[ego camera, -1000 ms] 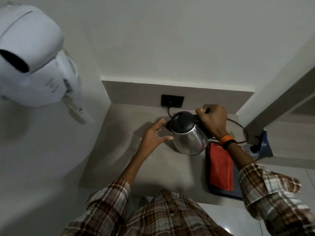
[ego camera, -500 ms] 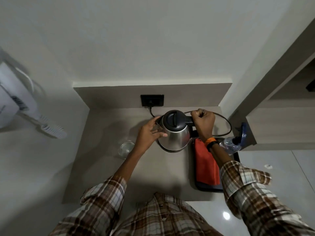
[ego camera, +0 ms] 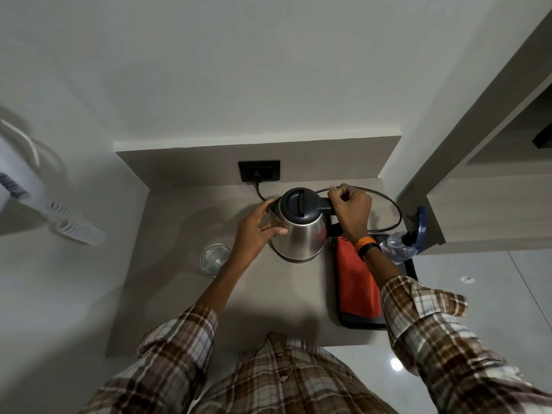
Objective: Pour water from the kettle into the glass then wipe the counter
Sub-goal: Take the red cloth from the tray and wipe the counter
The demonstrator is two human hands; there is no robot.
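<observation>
On the counter (ego camera: 167,294), right hand (ego camera: 352,212) grips kettle (ego camera: 301,234) handle — left hand (ego camera: 257,231) spread against its side.

The kettle (ego camera: 301,234) has a shiny silver steel body and a black lid. A red-orange cloth (ego camera: 357,282) lies on a black tray (ego camera: 363,322). The counter (ego camera: 185,282) is grey-beige. The sleeves (ego camera: 179,345) are brown-and-white plaid. The wristband (ego camera: 365,242) is orange, beside a black band. The bottle (ego camera: 398,248) is clear, its cap dark blue.
</observation>
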